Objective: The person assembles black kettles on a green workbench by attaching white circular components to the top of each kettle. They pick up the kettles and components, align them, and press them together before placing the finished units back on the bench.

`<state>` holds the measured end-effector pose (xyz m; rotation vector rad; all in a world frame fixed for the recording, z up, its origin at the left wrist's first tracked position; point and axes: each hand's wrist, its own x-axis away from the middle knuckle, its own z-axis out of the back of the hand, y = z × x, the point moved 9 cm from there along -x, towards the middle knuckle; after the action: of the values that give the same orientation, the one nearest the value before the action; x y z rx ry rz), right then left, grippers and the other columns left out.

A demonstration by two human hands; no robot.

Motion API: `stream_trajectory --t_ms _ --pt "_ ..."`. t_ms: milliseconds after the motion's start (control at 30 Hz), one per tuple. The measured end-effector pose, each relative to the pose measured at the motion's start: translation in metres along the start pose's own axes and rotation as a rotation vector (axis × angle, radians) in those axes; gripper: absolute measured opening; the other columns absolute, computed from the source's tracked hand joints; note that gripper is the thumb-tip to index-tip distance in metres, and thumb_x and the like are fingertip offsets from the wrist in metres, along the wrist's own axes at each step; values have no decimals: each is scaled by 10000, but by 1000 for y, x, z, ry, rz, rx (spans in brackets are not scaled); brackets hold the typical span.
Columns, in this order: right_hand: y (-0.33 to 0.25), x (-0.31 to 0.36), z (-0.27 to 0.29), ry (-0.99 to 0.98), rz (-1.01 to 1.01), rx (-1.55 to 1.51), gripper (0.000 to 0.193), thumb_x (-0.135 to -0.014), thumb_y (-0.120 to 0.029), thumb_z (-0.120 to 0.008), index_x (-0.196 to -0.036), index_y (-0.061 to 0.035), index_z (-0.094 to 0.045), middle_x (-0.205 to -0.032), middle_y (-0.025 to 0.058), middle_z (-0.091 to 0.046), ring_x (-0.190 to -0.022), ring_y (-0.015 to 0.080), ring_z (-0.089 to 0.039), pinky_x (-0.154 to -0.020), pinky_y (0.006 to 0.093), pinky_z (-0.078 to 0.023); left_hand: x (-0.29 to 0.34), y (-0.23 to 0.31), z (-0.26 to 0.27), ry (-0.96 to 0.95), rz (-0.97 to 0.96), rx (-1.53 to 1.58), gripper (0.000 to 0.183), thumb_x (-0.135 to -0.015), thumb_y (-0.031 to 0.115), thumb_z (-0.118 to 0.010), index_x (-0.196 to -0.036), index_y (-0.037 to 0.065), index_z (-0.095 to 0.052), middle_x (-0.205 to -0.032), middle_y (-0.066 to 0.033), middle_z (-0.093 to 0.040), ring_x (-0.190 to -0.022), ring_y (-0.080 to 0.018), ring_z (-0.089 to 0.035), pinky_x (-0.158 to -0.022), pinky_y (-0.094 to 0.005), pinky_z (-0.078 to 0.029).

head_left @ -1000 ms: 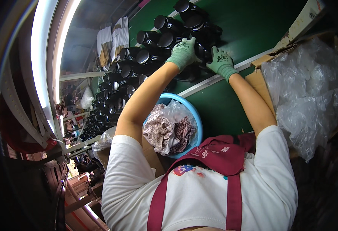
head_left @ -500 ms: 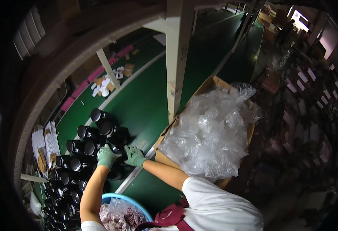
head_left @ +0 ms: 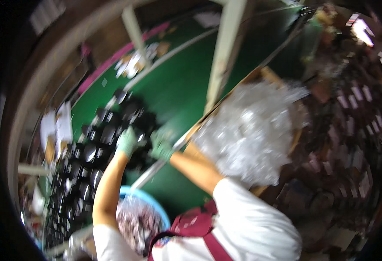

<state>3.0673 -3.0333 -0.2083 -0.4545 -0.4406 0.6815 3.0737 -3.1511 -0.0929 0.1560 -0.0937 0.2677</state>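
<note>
Many glossy black jars (head_left: 107,132) stand close together on the left part of a green conveyor belt (head_left: 173,82). Both my hands wear pale green gloves. My left hand (head_left: 127,141) is over the near right side of the jar group, against or just above the jars. A short way to its right, my right hand (head_left: 160,146) is beside the outermost jars near the belt's metal edge. A dark, shiny jar shows between the two hands. Motion smears the fingers, so their grip on any jar cannot be made out.
A cardboard box (head_left: 193,152) full of clear plastic bags (head_left: 247,130) sits right of my right forearm. A blue tub (head_left: 158,209) with cloth and plastic is below. A white post (head_left: 223,56) rises behind. Stacked white card sheets (head_left: 63,124) stand at left.
The view has shifted and blurred, so the belt, box and tub sit differently in the picture. Both hands remain at the right side of the jars, still close together.
</note>
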Motion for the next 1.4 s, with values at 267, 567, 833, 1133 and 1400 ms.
stream_trajectory --t_ms 267,567,833,1133,1400 --pt "-2 4 16 4 -53 -55 898 -703 -483 -746 -1372 -26 -358 -1305 236 -505 -1225 396 -479 -1049 470 -385 13 20 15 -271 -15 -101 702 -598 340 -879 -1147 33 -566 -1089 -223 -667 -1037 -386 -650 -863 -474 -541" --pt "-4 13 37 -11 -78 -48 776 -740 -436 -743 -1335 -88 -386 -1266 181 -523 -1205 353 -519 -979 462 -472 3 22 4 -313 153 -196 727 -622 391 -870 -1195 51 -578 -1081 -200 -681 -1032 -345 -663 -881 -438 -541" --pt "-1 15 36 45 -73 -75 793 -742 -429 -745 -1355 -84 -378 -1280 181 -519 -1203 358 -520 -975 477 -472 19 58 31 -176 -183 -587 925 -669 240 -841 -1464 216 -369 -1464 -209 -366 -1192 -412 -542 -1006 -447 -475" --pt "-2 15 36 58 -76 -69 813 -739 -419 -738 -1367 -71 -357 -1270 184 -525 -1187 353 -529 -980 460 -472 -16 44 68 60 -134 267 462 -912 351 -633 -1246 33 -613 -1140 -200 -668 -1091 -347 -631 -947 -394 -490" --pt "0 18 36 29 -36 -53 807 -770 -428 -720 -1388 -68 -346 -1308 201 -518 -1215 360 -515 -1001 469 -461 19 64 -1 -332 -616 -557 980 -513 189 -897 -1377 127 -440 -1210 -142 -495 -1083 -362 -562 -948 -461 -482"
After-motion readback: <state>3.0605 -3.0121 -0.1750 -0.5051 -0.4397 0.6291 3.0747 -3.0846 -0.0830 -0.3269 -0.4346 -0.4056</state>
